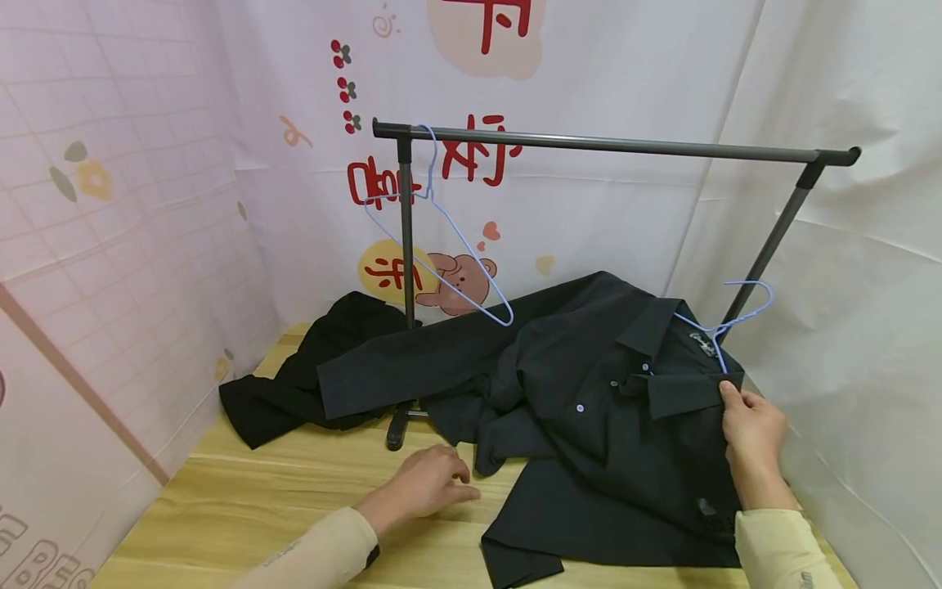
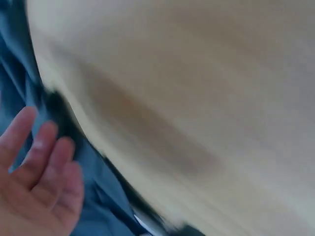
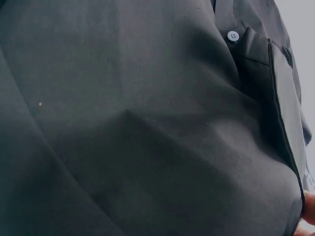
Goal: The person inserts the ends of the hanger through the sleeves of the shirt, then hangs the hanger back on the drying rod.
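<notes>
A dark button-up shirt (image 1: pixel 567 442) lies spread over the table, its collar (image 1: pixel 684 395) toward the right. Inside the neck opening sits a light blue hanger (image 1: pixel 712 330), with its hook sticking out above the collar. My right hand (image 1: pixel 755 429) pinches the shirt near the collar's right end, thumb on top. In the right wrist view, dark cloth with a white button (image 3: pixel 233 36) fills most of the picture, and only fingertips show at the edge. My left hand (image 1: pixel 430 483) hovers over the table left of the shirt's hem, fingers loosely bent and holding nothing.
A dark metal rack with a horizontal rail (image 1: pixel 625 147) stands behind the shirt. Another light blue hanger (image 1: pixel 430 195) hangs at the rail's left end. A crumpled black garment (image 1: pixel 309 384) lies at the left on the wooden table (image 1: pixel 243 499). Printed cloth walls (image 1: pixel 625 213) enclose the table.
</notes>
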A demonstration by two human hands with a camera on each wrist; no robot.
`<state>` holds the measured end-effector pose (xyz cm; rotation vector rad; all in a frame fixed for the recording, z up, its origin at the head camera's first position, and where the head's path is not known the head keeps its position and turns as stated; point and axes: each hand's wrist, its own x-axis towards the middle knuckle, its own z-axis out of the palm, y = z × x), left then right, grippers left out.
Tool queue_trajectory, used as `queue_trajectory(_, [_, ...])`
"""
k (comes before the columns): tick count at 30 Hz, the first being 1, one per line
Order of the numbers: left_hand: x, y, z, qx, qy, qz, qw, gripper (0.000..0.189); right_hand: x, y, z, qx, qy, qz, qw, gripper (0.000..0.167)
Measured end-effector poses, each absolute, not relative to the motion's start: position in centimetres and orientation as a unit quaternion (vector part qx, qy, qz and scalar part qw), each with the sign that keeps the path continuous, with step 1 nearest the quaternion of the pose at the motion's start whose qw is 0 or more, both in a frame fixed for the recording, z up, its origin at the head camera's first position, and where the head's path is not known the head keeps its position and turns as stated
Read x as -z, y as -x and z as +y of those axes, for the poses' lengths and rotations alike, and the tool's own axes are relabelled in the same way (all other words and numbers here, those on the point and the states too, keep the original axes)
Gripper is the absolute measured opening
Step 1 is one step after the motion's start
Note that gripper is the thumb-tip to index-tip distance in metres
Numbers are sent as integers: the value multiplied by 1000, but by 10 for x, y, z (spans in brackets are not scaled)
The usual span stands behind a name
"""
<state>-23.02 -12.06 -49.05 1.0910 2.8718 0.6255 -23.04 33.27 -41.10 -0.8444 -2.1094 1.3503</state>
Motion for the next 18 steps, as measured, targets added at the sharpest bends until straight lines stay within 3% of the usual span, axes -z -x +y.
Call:
queue_trajectory(3, [494,219,-99,-180,-352,915,83,36,411,231,334,-494,311,-774,245,59])
queue_trajectory(7, [500,211,-80,-170,-374,906,104,35,411,230,334,-496,312,-774,242,61])
queue_trajectory(13, [490,218,-89,-224,-378,897,50,29,412,230,335,-498,315,-769,247,61])
queue_trajectory(18, [450,231,-138,-236,-322,915,-58,24,412,230,334,-501,317,-768,243,63])
